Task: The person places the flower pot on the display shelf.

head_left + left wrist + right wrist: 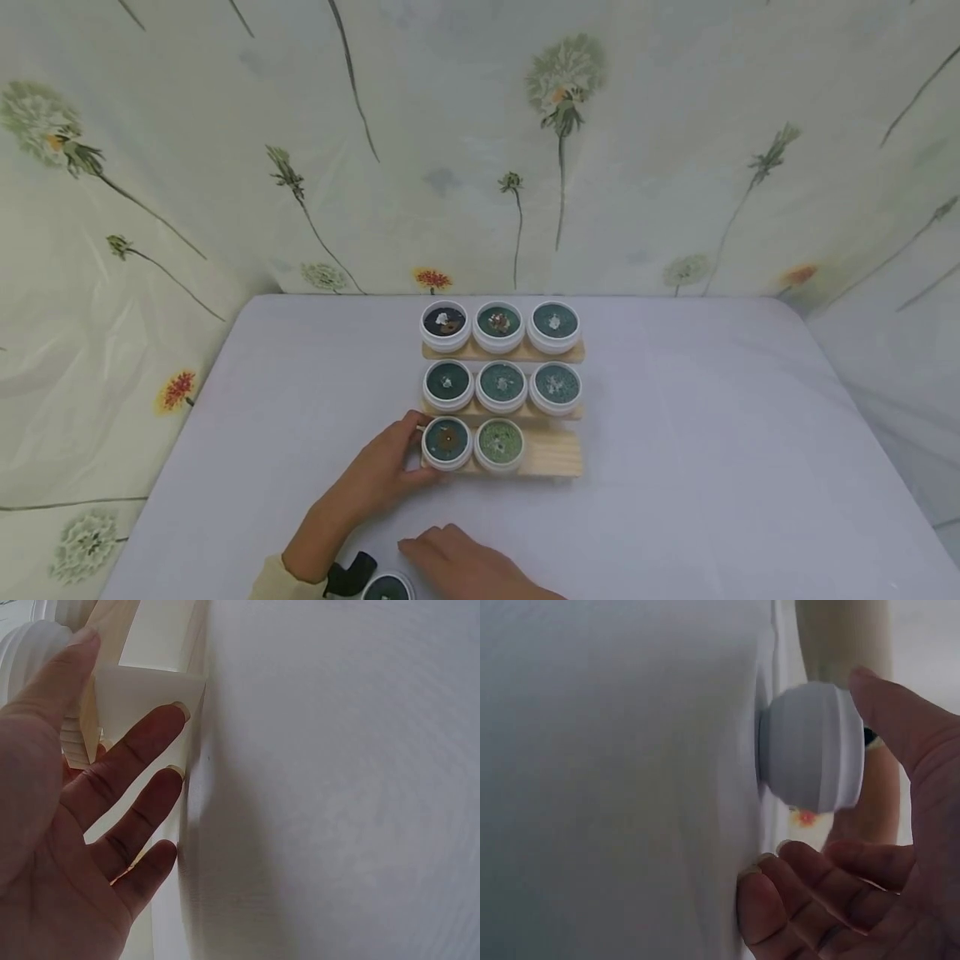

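Observation:
My left hand [382, 471] is at the left end of the lowest wooden step [553, 452], thumb and index finger around a small round white pot [447, 442] with a dark green top and brown centre. In the left wrist view the thumb lies against the white pot [34, 656], while the other fingers stretch out below the step. A light green-topped pot [499, 444] stands beside it. Lower down, my right hand [468, 562] is next to another white pot [810, 746] on the table, its thumb tip near the rim and its fingers loosely bent.
Two higher wooden steps hold rows of white pots, a middle row [502, 387] and a back row [498, 327]. The white table [690, 467] meets a flower-printed cloth [465, 150] at its far edge. A black band [351, 575] shows at the left wrist.

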`<state>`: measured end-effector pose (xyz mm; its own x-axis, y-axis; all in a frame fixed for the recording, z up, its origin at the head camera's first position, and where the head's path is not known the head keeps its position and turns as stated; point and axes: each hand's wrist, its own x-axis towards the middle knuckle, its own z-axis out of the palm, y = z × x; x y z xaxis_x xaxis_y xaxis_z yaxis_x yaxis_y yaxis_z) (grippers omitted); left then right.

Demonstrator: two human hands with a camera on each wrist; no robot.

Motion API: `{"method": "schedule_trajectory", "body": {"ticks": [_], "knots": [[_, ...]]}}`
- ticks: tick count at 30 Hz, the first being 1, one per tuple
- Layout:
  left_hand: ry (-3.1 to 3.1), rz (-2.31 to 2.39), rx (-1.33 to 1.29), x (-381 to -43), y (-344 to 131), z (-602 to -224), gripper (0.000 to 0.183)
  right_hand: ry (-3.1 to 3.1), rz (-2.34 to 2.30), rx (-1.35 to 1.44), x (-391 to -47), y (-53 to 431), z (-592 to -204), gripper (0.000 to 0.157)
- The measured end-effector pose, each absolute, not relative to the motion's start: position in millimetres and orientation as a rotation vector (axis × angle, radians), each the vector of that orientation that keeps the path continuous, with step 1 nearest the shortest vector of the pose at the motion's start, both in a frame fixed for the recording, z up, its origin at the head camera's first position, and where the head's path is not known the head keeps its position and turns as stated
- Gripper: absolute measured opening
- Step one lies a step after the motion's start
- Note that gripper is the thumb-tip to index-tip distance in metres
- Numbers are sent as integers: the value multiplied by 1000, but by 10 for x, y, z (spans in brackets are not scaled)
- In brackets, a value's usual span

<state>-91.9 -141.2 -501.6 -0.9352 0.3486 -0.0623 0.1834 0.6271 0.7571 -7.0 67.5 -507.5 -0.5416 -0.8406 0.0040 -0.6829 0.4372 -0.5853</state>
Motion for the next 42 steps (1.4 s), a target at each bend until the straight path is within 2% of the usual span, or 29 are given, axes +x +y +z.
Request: {"method": "schedule_trajectory", "body": {"ticks": [10, 19, 23, 30, 33, 35, 42], "knots": [[2650, 1206, 445, -924, -1410, -5009, 64, 2530, -682, -1537, 114, 309, -5126, 42], [2646, 1212, 424, -924, -1407, -5013, 64, 2607, -826, -1714, 185, 326, -5272, 31], [2639, 1210, 426, -929, -1406, -5014, 65, 2620, -1016, -1691, 252, 438, -5346, 25], [2637, 1220, 436, -929, -1406, -5004, 65, 2732, -1296, -1495, 457, 682, -5342, 15], [2634, 1220, 439, -927, -1403, -5012, 66, 2763, -1268, -1470, 474, 799, -5302, 16], [2633, 1217, 431, -926, -1402, -5013, 66, 2686, -1210, -1408, 419, 904, -5283, 22], [2640, 1208, 416, -926, -1389, -5005, 65, 2364, -1086, -860, 142, 1287, -5031, 59]]}}
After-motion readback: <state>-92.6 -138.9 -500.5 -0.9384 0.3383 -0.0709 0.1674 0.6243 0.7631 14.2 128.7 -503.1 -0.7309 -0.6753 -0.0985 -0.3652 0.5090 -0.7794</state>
